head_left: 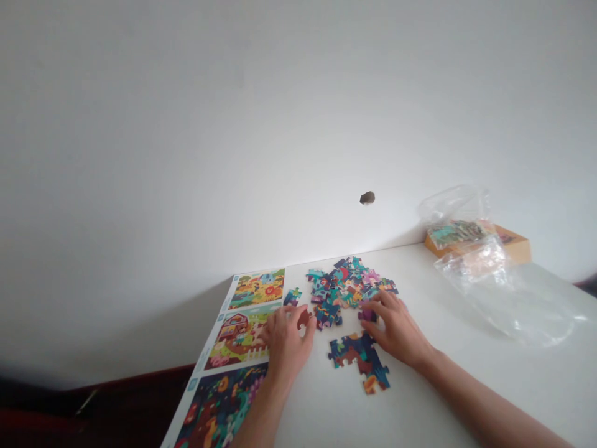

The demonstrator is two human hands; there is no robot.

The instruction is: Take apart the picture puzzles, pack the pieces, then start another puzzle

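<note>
My left hand [290,339] pinches a brown puzzle piece [304,318] between thumb and forefinger, beside the printed picture sheet. Across from it, my right hand [396,323] has its thumb and fingertips on a purple puzzle piece [367,314]. Between and beyond both hands lies a heap of loose colourful puzzle pieces [342,283]. A dark joined section of puzzle [368,361] rests on the table nearer to me, just below my right hand. One separate blue-green piece [293,296] lies above my left hand.
The picture sheet [224,336] with three printed scenes runs along the table's left edge, partly under my left arm. At the back right, clear plastic bags [485,267] holding pieces lie on and beside a yellow box [520,249]. A wall [298,137] with a hole borders the table.
</note>
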